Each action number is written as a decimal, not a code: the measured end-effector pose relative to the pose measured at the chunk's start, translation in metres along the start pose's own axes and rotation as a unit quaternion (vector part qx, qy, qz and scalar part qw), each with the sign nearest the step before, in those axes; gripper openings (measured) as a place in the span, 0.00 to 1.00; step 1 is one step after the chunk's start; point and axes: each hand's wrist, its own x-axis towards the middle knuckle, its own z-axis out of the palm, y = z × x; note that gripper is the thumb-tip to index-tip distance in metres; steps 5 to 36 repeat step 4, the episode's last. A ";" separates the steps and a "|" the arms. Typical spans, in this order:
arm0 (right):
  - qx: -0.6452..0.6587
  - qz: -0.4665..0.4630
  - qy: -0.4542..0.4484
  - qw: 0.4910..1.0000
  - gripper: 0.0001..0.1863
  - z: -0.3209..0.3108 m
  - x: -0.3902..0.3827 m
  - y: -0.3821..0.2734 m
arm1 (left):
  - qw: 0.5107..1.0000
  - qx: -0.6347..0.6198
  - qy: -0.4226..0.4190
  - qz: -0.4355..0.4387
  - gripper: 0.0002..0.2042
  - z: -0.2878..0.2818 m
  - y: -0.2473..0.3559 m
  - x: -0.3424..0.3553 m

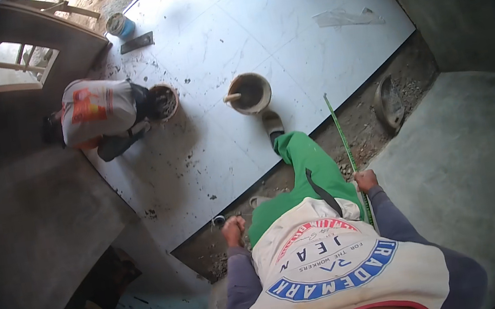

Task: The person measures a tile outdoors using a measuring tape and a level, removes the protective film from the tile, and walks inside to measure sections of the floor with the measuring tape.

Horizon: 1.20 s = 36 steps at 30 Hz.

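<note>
My right hand [365, 180] is closed round a long green measuring tape [341, 128]. The tape's far end reaches over the edge of the white tiles, and its near part runs down beside my green trouser leg. On my other side, my left hand [234, 230] is curled into a fist. Whatever it may hold is hidden by the fingers. A small dark round object [218, 221] lies just beyond that fist, at the tile edge. One of my feet [273, 123] stands on the tiles, close to a bucket [249, 94] with a handled tool in it.
A co-worker [97, 111] crouches at the left beside a bucket of mortar [164, 102]. Further off are a blue bucket [120, 26] and a dark flat board [137, 42]. A clear plastic sheet [349, 18] lies on the tiles; a curved pan [388, 104] leans by the right wall.
</note>
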 end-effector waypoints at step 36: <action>0.127 0.202 0.011 0.971 0.25 -0.084 0.022 -0.015 | 0.994 0.047 -0.018 0.094 0.19 0.130 0.183 0.028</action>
